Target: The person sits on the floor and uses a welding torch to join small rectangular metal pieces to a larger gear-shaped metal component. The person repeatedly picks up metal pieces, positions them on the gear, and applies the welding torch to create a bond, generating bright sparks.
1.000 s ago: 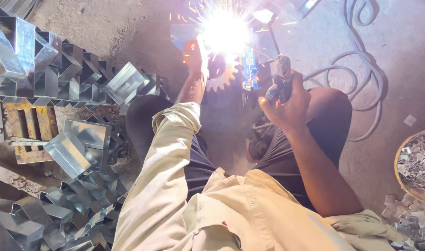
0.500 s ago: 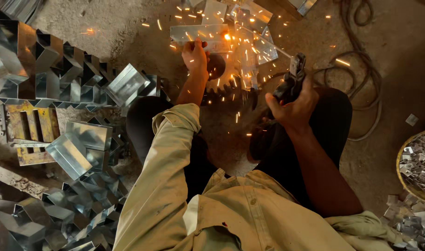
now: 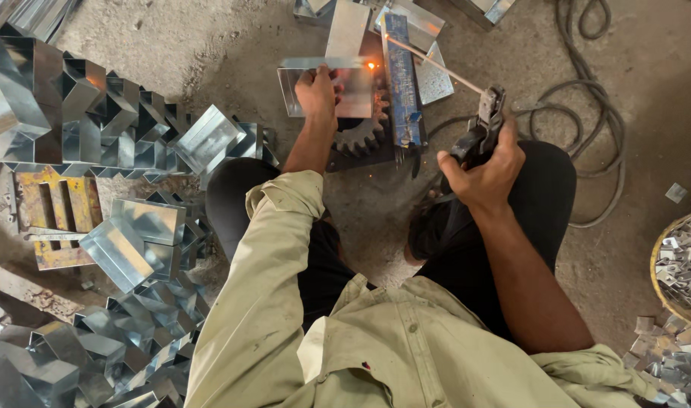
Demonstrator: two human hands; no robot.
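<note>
My left hand [image 3: 317,91] presses down on a shiny sheet-metal box piece [image 3: 354,89] on the floor in front of me. A small orange glow [image 3: 371,66] sits on that piece, just right of my fingers. My right hand [image 3: 487,175] grips a black welding electrode holder [image 3: 481,132]. Its thin rod [image 3: 436,64] slants up-left, with the tip lifted away from the glowing spot. Under the piece lie a dark toothed gear [image 3: 359,134] and a blue metal bar [image 3: 403,79].
Stacks of folded galvanized metal boxes [image 3: 96,128] crowd the left side. A yellow metal frame [image 3: 52,215] lies among them. Black cables [image 3: 587,98] loop at the right. A basket of small metal offcuts [image 3: 685,261] stands at the right edge. My knees flank the work.
The bright welding arc and flying sparks have died to a small glow. My right hand has drawn the rod back from the piece. My left hand stays on the sheet.
</note>
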